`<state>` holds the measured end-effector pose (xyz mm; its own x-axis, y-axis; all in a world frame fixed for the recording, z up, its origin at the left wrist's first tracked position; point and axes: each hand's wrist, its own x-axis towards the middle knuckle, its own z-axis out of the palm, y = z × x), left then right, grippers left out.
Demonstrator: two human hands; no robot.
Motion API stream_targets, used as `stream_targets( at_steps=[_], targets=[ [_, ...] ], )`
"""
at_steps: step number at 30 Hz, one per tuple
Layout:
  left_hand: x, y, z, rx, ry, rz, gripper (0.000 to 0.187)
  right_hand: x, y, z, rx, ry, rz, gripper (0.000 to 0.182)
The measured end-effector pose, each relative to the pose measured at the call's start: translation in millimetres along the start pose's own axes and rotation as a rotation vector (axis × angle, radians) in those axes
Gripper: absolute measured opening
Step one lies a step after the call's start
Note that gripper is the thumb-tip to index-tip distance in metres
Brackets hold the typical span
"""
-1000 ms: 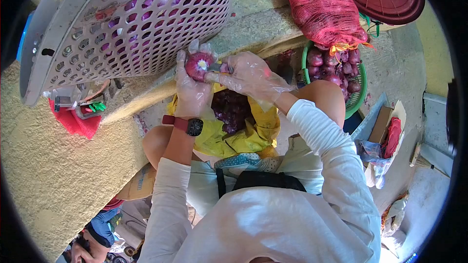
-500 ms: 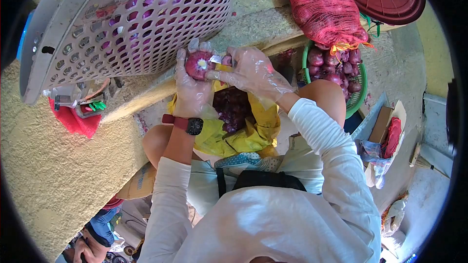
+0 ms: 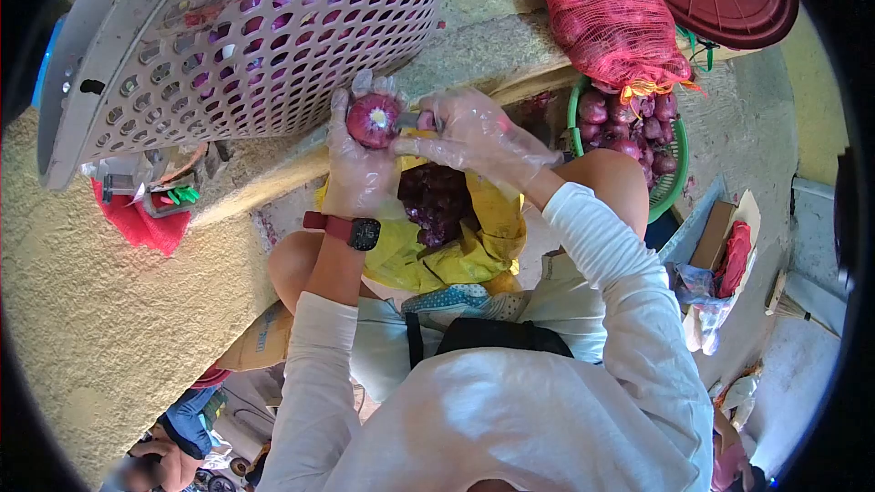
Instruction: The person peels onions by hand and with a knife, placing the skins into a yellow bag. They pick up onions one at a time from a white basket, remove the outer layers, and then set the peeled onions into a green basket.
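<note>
The onion (image 3: 374, 122) is best kept cradled in the half-curled left hand (image 3: 361, 168), near the yellow sack (image 3: 401, 260), while the small knife (image 3: 426, 120), gripped by the nearly closed right hand (image 3: 469, 132), is drawn shallowly, clear of the fingers.

Ledge (image 3: 488, 32): rough concrete — crosses the top
Floor (image 3: 756, 141): grey, worn
Wall (image 3: 822, 82): pale yellow — right edge
Light: brightest at lower right

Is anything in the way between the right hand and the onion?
Just the small blade that the right hand holds, pointing toward the onion in the left hand. Nothing else visible is between them.
</note>
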<state>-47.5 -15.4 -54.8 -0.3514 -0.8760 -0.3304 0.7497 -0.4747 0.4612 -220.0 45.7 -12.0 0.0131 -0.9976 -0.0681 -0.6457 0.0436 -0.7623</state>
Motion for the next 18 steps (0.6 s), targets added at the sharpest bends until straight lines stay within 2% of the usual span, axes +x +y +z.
stream_targets(
  at_steps=[2,4,6,7,9,13,15,17,18],
  targets=[
    [1,1,-2,0.005,0.007,0.013,0.028,3,2,-1,0.005,-0.169,-0.070,0.059],
    [3,3,-6,0.011,0.015,0.026,0.027,7,14,11,-0.025,-0.162,-0.094,0.058],
    [5,7,-8,-0.080,-0.116,-0.004,0.025,7,19,16,-0.056,-0.156,-0.118,0.058],
    [2,7,-6,-0.080,-0.115,-0.003,0.025,6,18,14,-0.091,-0.138,-0.149,0.059],
    [-5,9,-3,-0.065,0.024,-0.016,0.025,5,13,10,-0.127,-0.121,-0.181,0.061],
    [-7,11,-2,-0.004,0.028,0.003,0.028,5,9,3,-0.169,-0.209,-0.098,0.067],
    [-7,13,-1,-0.106,0.110,-0.069,0.030,4,7,1,-0.174,-0.247,-0.096,0.069],
    [-6,13,-8,-0.110,0.063,-0.072,0.030,3,1,-2,-0.376,-0.301,-0.134,0.070],
    [-6,13,-8,-0.114,0.015,-0.077,0.030,3,1,-3,-0.376,-0.302,-0.134,0.070]
  ],
)
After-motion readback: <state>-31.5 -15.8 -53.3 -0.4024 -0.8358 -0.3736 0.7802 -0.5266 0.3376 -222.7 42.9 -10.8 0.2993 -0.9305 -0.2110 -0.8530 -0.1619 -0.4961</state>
